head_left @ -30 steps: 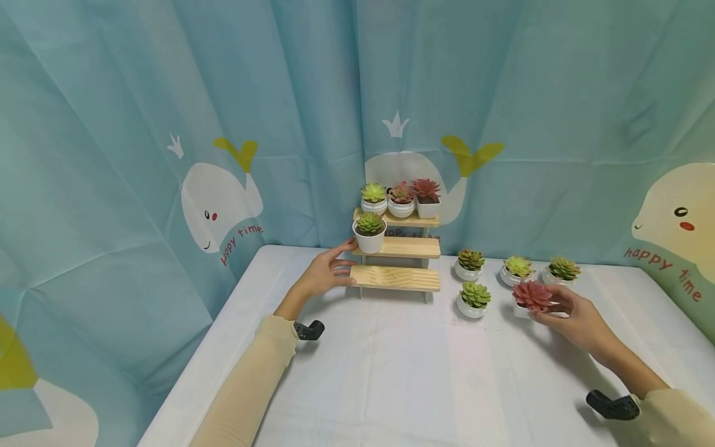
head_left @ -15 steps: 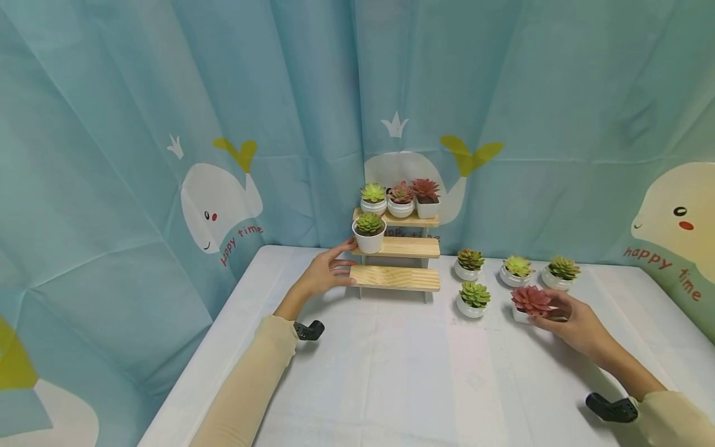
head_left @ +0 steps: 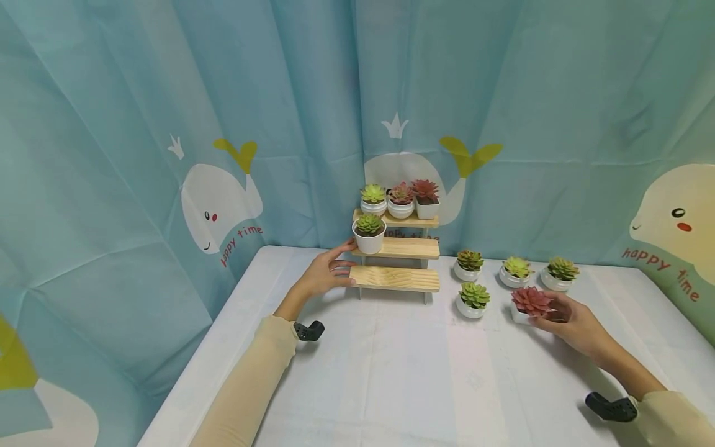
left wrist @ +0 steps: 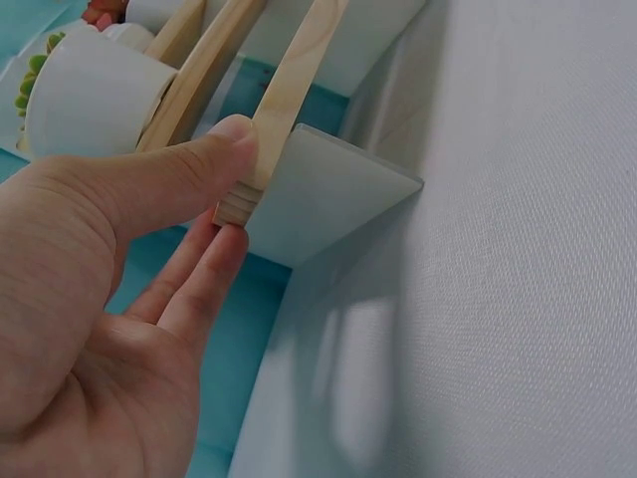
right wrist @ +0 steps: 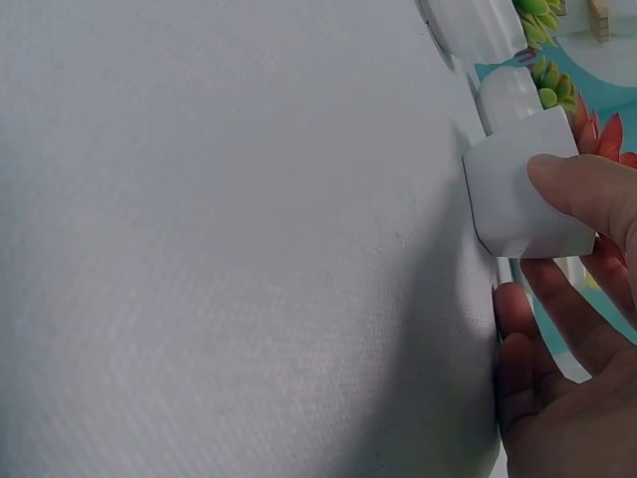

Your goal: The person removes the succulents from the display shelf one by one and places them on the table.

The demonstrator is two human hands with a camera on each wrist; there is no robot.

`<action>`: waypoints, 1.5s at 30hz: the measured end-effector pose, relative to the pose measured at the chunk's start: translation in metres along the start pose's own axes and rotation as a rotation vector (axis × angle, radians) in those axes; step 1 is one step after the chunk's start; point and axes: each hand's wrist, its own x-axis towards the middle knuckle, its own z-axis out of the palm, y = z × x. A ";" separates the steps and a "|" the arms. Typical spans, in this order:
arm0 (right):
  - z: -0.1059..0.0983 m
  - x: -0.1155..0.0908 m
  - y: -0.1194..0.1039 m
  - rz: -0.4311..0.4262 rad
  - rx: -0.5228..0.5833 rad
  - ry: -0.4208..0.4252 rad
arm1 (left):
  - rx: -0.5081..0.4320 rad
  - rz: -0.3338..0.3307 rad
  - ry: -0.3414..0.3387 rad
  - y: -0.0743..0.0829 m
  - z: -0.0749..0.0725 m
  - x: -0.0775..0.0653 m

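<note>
The left hand (head_left: 321, 273) pinches the left end of the lowest board of a three-tier wooden plant stand (head_left: 395, 278); the left wrist view shows the thumb on the board's face and fingertips at its end. Over on the right, the right hand (head_left: 581, 323) grips a red succulent (head_left: 532, 300) in a square white pot (right wrist: 513, 189), thumb on one side and fingers on another. That pot looks upright at the table surface. A green succulent in a round white pot (head_left: 369, 234) stands on the middle tier, close to the left fingertips.
The top tier bears a lime succulent (head_left: 373, 194), a reddish one (head_left: 401, 198) and a dark red one (head_left: 427, 197). Several potted succulents stand on the white table (head_left: 380, 372) right of the stand, including a green one (head_left: 473, 298). A blue curtain (head_left: 313, 124) hangs behind.
The right hand has lowered the red succulent's pot slightly toward the table and kept its grip. The left hand stays at the stand.
</note>
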 end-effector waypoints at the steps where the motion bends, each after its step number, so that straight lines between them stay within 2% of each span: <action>1: 0.000 0.000 0.000 -0.001 0.000 0.000 | -0.004 -0.005 0.000 0.001 0.000 0.000; 6: 0.000 0.000 0.000 0.006 0.012 -0.007 | -0.015 -0.037 0.003 0.004 0.000 0.000; 17: -0.001 0.001 0.000 0.023 0.010 -0.024 | -0.017 -0.034 -0.004 0.002 0.000 0.000; 26: -0.009 0.004 -0.004 0.033 -0.019 -0.087 | -0.009 -0.043 0.004 0.004 0.000 -0.002; 37: -0.025 0.003 -0.010 -0.004 -0.049 -0.185 | -0.019 -0.024 -0.007 0.002 0.001 -0.001; 45: -0.034 0.003 -0.014 -0.037 -0.042 -0.215 | -0.022 -0.030 -0.003 0.002 0.001 -0.001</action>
